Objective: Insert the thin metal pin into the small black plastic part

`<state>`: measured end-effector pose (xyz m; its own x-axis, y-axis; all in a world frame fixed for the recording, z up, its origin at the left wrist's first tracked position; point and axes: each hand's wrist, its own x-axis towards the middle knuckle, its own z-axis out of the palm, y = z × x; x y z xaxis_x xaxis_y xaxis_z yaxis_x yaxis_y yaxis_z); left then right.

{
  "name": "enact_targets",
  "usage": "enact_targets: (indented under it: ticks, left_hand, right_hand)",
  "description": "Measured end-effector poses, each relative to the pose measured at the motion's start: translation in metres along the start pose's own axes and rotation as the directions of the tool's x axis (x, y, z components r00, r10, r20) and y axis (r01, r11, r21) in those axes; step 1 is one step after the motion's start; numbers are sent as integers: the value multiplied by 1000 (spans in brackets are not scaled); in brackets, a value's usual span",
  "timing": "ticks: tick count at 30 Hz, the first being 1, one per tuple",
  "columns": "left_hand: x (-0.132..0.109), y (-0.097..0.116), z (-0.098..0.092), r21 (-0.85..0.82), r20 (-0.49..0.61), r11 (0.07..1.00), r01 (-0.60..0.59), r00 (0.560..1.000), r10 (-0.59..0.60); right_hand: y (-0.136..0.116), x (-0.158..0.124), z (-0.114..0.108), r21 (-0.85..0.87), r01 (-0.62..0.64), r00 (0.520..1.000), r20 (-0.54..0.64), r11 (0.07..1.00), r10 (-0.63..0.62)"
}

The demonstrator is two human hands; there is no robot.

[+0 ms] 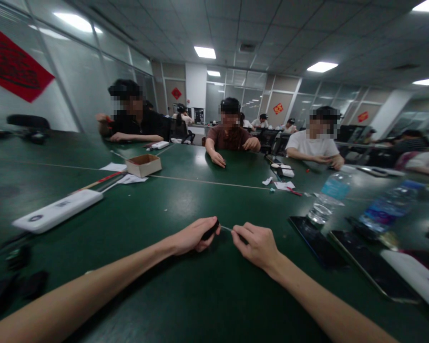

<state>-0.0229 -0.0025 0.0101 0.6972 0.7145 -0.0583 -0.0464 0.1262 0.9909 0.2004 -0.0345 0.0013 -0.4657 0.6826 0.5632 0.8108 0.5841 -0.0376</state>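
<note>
My left hand point(197, 236) is closed around a small dark object point(210, 230), held just above the green table. The fingers cover much of it, so its kind is unclear. A thin pale strip point(226, 228) runs from the left hand's fingertips across a short gap to the right. Its other end is pinched between the thumb and fingers of my right hand point(254, 243). Both hands are at the middle of the view, close together but apart.
To the right stand two water bottles point(323, 202) point(389, 209), beside two dark phones point(318, 243) point(373, 264). A white power strip point(59, 209) and an open cardboard box point(143, 166) lie left on the green table point(186, 295). Several people sit across it.
</note>
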Motion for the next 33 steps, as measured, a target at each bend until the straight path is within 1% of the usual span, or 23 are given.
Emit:
enact_targets:
  ticks: [4,8,10,13,15,19,22,27,33]
  left_hand:
    - [2,-3,2,12,-22,999,-33,999,34]
    - [1,-4,1,85,-54,993,-78,995,83]
    - [0,-4,1,121,-63,990,-72,995,80]
    - [-1,-3,0,130,-59,991,-41,997,49]
    - [-3,0,0,122,-36,992,-21,999,26]
    - [-7,6,-1,109,45,994,26,998,-31]
    - [-9,11,-2,128,92,990,53,994,-65]
    - [-11,15,-4,159,156,985,71,983,-96]
    - [-13,21,-7,170,234,979,111,961,-149]
  right_hand:
    - [-6,1,2,-57,-25,1000,-10,998,25]
    - [-15,1,0,-120,-32,999,-2,992,32]
    - [-18,0,-2,-148,-21,1000,6,989,23]
    - [-18,-2,-5,-167,14,1000,14,986,-12]
    - [-16,-3,-6,-164,39,999,16,986,-36]
    - [-11,-5,-8,-128,84,996,23,988,-82]
    - [-8,-6,-8,-96,123,992,26,988,-121]
    - [-5,-7,-6,-37,167,986,14,985,-166]
    - [-2,-9,-4,-18,208,978,27,978,-208]
